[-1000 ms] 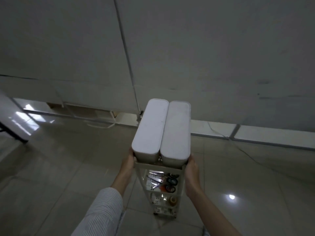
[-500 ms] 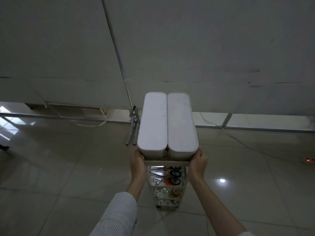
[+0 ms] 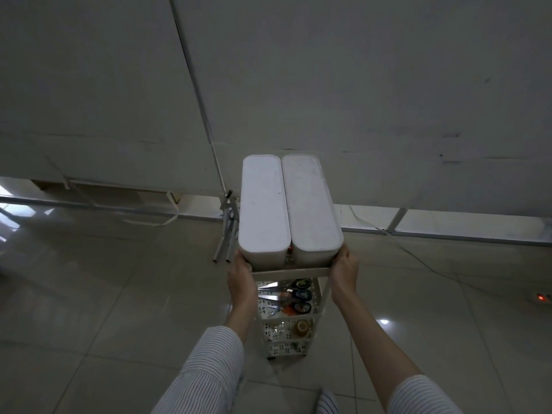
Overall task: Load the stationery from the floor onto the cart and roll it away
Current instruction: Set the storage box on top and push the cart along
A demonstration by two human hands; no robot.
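Observation:
A narrow white cart (image 3: 291,271) with several shelves stands on the tiled floor in front of me. Two long white lidded boxes (image 3: 264,210) (image 3: 312,207) lie side by side on its top shelf. Scissors (image 3: 273,297) and rolls of tape (image 3: 301,294) lie on the shelf below, and another tape roll (image 3: 301,327) sits lower down. My left hand (image 3: 240,271) grips the cart's top left corner. My right hand (image 3: 343,268) grips its top right corner.
A grey wall (image 3: 358,85) rises just beyond the cart. Two metal tubes (image 3: 225,240) lean at its foot left of the cart. A loose cable (image 3: 418,255) runs along the floor at right toward a red indicator light (image 3: 540,306).
The cart has swung from angled to square in front of me and moved nearer the wall; the view has turned right. Both hands kept their grip on its top corners.

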